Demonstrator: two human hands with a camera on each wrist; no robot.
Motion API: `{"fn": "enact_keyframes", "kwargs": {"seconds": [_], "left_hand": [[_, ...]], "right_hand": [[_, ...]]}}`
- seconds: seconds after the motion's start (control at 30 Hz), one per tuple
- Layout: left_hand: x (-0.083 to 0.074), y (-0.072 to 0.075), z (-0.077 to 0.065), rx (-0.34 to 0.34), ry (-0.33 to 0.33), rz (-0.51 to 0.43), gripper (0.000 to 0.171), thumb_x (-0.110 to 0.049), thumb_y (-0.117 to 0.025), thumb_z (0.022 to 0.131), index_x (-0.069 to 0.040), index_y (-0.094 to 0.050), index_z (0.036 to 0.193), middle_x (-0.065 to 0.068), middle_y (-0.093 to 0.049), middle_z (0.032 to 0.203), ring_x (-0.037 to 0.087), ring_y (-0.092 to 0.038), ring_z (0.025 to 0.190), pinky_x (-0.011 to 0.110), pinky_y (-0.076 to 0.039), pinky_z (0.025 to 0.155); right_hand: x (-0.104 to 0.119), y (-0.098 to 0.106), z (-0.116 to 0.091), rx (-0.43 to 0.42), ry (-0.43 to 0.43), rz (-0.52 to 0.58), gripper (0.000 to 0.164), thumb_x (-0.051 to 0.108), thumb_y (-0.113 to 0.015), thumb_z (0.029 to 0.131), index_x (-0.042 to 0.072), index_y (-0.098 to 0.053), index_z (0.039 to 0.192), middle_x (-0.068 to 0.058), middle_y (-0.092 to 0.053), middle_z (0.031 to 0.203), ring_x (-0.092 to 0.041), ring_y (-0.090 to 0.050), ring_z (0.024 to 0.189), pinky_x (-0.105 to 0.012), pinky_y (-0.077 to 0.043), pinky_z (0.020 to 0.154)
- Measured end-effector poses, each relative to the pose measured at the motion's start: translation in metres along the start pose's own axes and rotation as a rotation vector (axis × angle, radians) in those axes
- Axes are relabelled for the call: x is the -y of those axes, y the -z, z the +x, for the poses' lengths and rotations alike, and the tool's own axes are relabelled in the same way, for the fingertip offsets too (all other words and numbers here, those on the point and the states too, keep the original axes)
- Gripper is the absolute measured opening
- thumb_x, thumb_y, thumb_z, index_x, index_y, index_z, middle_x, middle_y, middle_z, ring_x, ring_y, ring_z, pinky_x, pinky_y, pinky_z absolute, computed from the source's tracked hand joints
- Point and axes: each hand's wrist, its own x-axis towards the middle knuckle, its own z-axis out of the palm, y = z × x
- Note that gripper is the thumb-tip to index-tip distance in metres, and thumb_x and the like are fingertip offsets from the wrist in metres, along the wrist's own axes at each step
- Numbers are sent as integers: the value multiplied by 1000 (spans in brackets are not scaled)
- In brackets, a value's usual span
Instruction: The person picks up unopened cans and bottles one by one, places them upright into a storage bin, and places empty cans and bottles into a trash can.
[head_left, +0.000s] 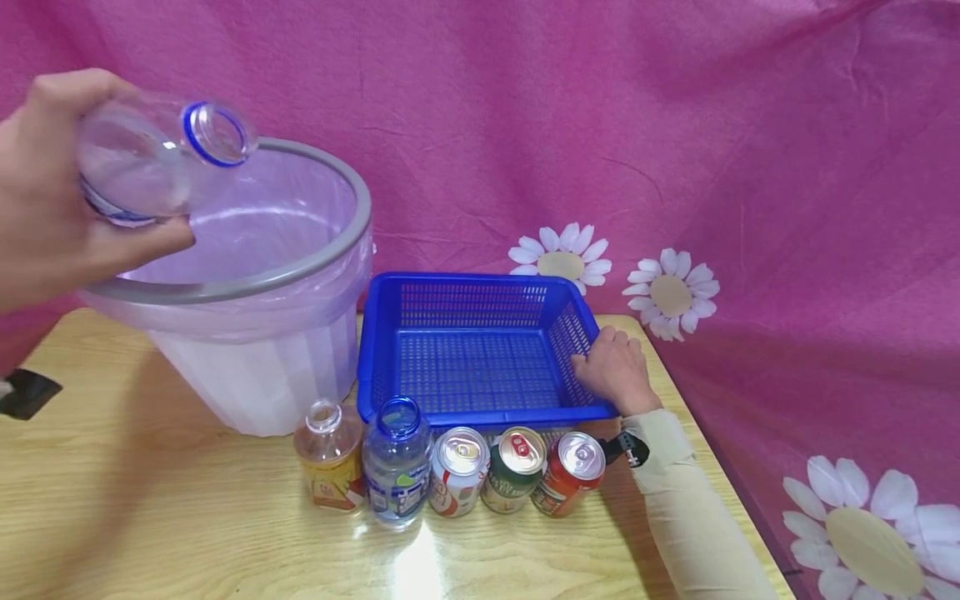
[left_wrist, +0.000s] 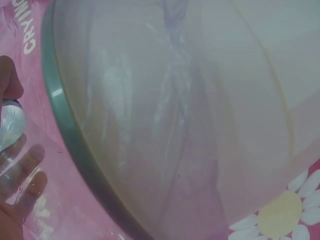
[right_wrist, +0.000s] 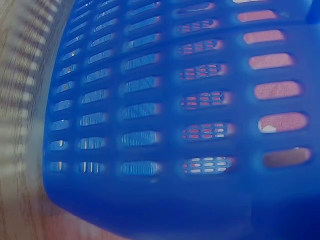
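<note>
My left hand (head_left: 47, 196) grips a clear plastic bottle (head_left: 153, 158), fingers and thumb round its body. The bottle is tipped on its side, its uncapped neck with a blue ring pointing right, over the lined bin (head_left: 258, 367). In the left wrist view the fingers (left_wrist: 32, 187) show through the clear plastic, beside the bin's rim (left_wrist: 67, 125). With my right hand (head_left: 618, 371) I hold the right rim of a blue plastic basket (head_left: 480, 418), thumb on the inner side. The basket's slotted wall (right_wrist: 170, 100) fills the right wrist view, where that hand is hidden.
In front of the basket stand an orange-labelled bottle (head_left: 330, 467), a blue-necked bottle (head_left: 397, 475), a white can (head_left: 457, 479), a green can (head_left: 513, 475) and a red can (head_left: 567, 479). A pink flowered cloth (head_left: 450, 108) hangs behind the wooden table (head_left: 247, 533).
</note>
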Motion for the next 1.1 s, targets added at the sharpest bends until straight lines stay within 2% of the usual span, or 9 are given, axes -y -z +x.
{"fn": "enact_keyframes", "kwargs": {"seconds": [0.07, 0.27, 0.4, 0.5, 0.63, 0.73, 0.83, 0.97, 1.1], "left_hand": [[-2, -1, 1, -3, -15, 14, 117, -90, -58, 73, 9, -46, 132, 36, -68, 106, -34, -39, 107, -2, -32, 101], [-3, -3, -2, 30, -39, 42, 112, -88, -55, 78, 7, -45, 135, 32, -68, 103, -36, -36, 106, -4, -29, 97], [-5, -6, -1, 49, -57, 92, 109, -90, -48, 80, 3, -46, 136, 28, -67, 100, 7, -66, 103, -6, -25, 96], [-7, -7, 1, 68, -72, 120, 106, -90, -44, 82, 0, -45, 138, 28, -67, 102, 45, -61, 90, -7, -22, 97], [-10, -8, 2, 96, -49, 142, 106, -91, -43, 81, -4, -44, 140, 29, -67, 105, 48, -62, 93, 0, -32, 97], [-13, -9, 1, 134, -4, 152, 107, -93, -41, 78, -7, -42, 143, 29, -67, 107, 50, -63, 94, 30, -48, 90], [-14, -10, 0, 163, 20, 141, 106, -92, -40, 77, -10, -40, 143, 28, -67, 107, 51, -64, 93, 48, -42, 78], [-14, -11, 1, 185, 23, 129, 105, -91, -40, 78, -10, -40, 144, 27, -68, 110, 51, -65, 94, 51, -43, 77], [-13, -12, 2, 186, 34, 110, 94, -68, -70, 77, -10, -41, 145, 26, -68, 115, 50, -66, 97, 37, -49, 85]], "right_hand": [[0, 0, 0, 0, -2, 3, 56, 36, -57, 98, -17, -49, 115, -35, -58, 109, -48, -53, 104, -58, -46, 93], [1, 0, 1, -1, -4, 9, 56, 36, -58, 98, -17, -49, 115, -34, -58, 109, -48, -53, 104, -58, -46, 92], [0, -1, 1, -2, -2, 9, 56, 36, -57, 98, -17, -49, 115, -34, -58, 110, -49, -53, 105, -58, -46, 93], [0, -1, 1, -1, -6, 8, 56, 36, -57, 98, -17, -49, 116, -35, -58, 111, -49, -53, 106, -59, -46, 94], [-1, -1, 2, 5, -12, 10, 55, 36, -57, 98, -16, -49, 116, -33, -58, 110, -48, -52, 105, -58, -46, 93], [-1, -2, 2, 8, -13, 11, 55, 36, -57, 98, -15, -49, 116, -32, -58, 109, -46, -52, 104, -57, -46, 93], [-1, -2, 1, 7, -14, 12, 55, 36, -57, 98, -15, -49, 117, -32, -58, 109, -46, -52, 104, -57, -47, 93], [0, -2, 2, 9, -15, 16, 56, 36, -58, 98, -15, -48, 118, -32, -58, 109, -46, -52, 103, -57, -47, 93], [0, -2, 2, 16, -24, 21, 56, 37, -58, 98, -15, -48, 119, -32, -57, 110, -45, -51, 104, -57, -47, 94]]}}
